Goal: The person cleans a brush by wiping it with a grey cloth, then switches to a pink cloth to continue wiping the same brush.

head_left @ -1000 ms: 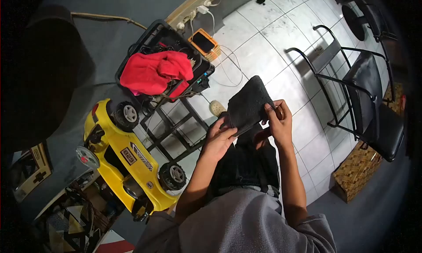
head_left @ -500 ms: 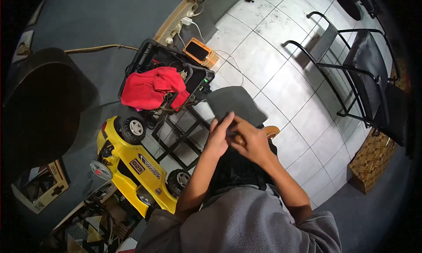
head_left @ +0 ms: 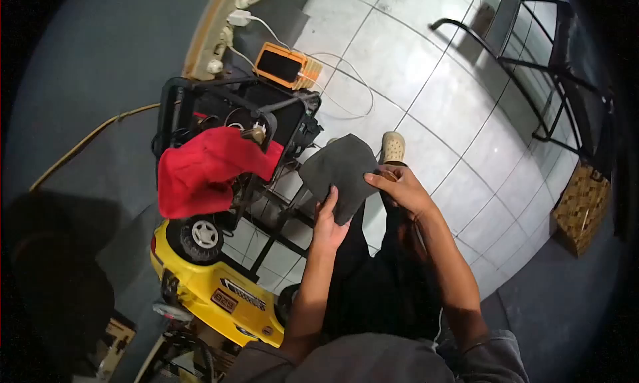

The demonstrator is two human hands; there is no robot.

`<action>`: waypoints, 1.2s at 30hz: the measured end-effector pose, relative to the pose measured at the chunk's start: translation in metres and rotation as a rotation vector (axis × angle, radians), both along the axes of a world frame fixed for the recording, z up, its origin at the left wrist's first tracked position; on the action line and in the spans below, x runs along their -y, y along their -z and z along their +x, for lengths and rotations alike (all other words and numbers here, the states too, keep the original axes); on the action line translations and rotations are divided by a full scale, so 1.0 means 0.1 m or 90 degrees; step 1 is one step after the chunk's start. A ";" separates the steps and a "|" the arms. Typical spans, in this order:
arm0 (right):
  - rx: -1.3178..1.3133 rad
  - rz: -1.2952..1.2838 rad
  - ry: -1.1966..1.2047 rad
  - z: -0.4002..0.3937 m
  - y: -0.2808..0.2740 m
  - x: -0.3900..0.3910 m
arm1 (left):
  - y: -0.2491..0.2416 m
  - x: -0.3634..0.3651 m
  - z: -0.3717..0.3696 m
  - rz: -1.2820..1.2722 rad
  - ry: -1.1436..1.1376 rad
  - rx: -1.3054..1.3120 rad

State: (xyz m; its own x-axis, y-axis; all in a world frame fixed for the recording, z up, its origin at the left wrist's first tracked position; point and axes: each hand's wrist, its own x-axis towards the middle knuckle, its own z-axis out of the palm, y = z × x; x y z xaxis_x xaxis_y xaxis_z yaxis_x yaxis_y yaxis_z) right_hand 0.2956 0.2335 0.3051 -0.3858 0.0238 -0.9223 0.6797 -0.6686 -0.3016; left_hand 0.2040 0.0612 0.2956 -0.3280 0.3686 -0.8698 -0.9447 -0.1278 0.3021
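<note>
Both hands [head_left: 329, 230] [head_left: 409, 193] have drawn apart, each half-closed on the gray pad [head_left: 339, 170], thumbs on top.

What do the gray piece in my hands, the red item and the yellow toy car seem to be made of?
Gray piece: perhaps rubber or dense fabric, matte, with a dull, even face.
Red item: likely soft cloth, matte, draped in folds.
Yellow toy car: probably molded plastic, smooth, with rounded panels.

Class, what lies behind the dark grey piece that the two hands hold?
Behind the dark grey piece, white floor tiles and dark trousers show past its edges; whatever it covers is hidden.
</note>
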 end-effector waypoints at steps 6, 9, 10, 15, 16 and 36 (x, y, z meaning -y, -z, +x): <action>-0.048 0.126 0.415 -0.43 1.01 0.55 | 0.77 0.21 -0.34 -0.179 0.051 0.015; 0.024 0.060 0.494 -0.68 1.40 0.80 | 1.22 0.35 -0.49 -0.214 0.046 -0.017; 0.073 0.010 0.525 -0.81 1.47 0.85 | 1.34 0.39 -0.55 -0.258 0.035 -0.058; -0.033 0.012 0.435 -1.55 1.73 0.90 | 1.53 0.53 -1.30 -0.234 -0.041 -0.177; -0.089 0.046 0.415 -1.72 1.82 0.89 | 1.69 0.70 -1.47 -0.300 0.218 -0.428; 0.040 0.608 0.053 -2.32 2.74 1.08 | 3.00 1.16 -2.02 -0.407 0.515 -0.451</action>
State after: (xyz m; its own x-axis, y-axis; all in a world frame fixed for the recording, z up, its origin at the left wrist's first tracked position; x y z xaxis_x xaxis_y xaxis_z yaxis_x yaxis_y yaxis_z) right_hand 0.0641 0.1252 0.0313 -0.2992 0.8005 -0.5193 0.6753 -0.2069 -0.7079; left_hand 0.0022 -0.0553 -0.0049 -0.6729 0.2602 -0.6924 -0.2885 0.7697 0.5696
